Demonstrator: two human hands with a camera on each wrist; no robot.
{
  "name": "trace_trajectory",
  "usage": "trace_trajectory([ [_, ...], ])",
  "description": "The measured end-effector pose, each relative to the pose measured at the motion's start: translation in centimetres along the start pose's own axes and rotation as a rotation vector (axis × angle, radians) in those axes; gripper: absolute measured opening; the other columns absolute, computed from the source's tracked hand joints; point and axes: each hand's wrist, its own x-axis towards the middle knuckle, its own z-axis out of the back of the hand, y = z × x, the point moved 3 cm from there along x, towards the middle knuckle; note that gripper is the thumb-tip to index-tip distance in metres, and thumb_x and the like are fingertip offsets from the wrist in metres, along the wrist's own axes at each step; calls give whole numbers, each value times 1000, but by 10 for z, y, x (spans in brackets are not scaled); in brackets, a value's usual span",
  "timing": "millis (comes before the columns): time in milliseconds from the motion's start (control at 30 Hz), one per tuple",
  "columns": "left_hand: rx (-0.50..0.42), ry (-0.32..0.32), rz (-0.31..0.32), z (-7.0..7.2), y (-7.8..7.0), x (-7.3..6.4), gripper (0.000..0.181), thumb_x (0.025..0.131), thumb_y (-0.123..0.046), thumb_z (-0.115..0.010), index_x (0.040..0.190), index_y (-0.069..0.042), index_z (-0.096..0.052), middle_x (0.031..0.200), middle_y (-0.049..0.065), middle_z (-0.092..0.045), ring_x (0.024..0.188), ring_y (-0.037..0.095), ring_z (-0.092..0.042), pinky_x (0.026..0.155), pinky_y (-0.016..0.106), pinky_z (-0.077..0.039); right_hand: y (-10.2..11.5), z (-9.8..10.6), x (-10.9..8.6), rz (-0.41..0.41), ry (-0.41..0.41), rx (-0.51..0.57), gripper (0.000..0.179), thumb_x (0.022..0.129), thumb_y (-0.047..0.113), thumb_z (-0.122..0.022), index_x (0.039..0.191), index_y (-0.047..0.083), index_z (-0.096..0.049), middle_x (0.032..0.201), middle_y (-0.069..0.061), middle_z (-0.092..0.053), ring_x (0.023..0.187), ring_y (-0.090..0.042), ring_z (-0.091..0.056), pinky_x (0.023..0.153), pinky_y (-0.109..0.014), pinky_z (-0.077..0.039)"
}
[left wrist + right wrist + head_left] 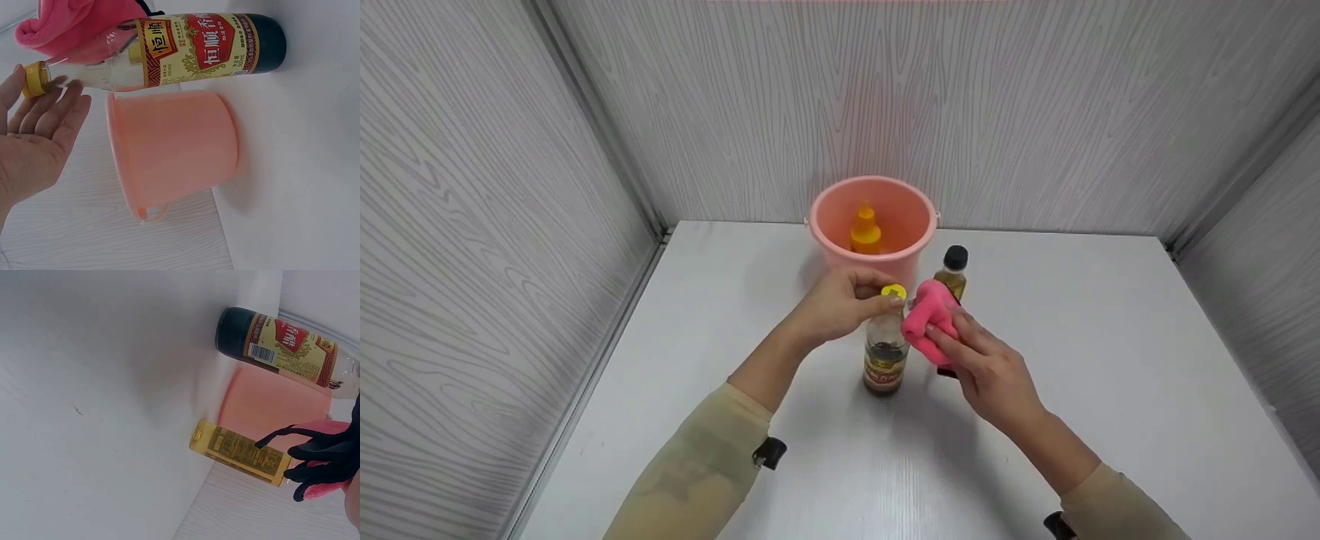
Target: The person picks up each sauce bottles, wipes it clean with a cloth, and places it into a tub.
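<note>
Outside one bucket (174,146), two bottles (883,364)

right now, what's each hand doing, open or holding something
Left hand: closed, pinching the yellow cap of a bottle.
Right hand: closed, holding a soft pink thing.

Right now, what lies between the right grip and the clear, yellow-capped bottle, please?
The head view shows a soft pink cloth there, held in the right grip.
</note>
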Motion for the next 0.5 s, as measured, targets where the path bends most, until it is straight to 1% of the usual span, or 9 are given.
trace_trajectory([
  [133,0,2,-6,0,0,0,29,97,-23,-80,125,-13,-79,118,0,-76,112,20,-71,99,34,-58,1,-2,5,28,26,-11,67,81,-5,-86,142,17,-70,152,-17,-58,135,-42,-59,97,-55,-56],
  [333,-7,12,-1,0,-1,-1,34,98,-22,-79,129,-11,-76,122,0,-75,116,18,-71,100,35,-58,1,-6,11,60,54,-32,64,82,-4,-87,141,16,-70,148,-19,-61,134,-43,-60,100,-55,-55],
  [500,3,0,16,0,-2,-2,33,98,-25,-80,128,-13,-77,121,-1,-75,116,19,-71,100,36,-58,0,-8,13,67,59,-23,66,81,-5,-87,141,16,-70,148,-19,-61,134,-43,-60,99,-56,-55],
])
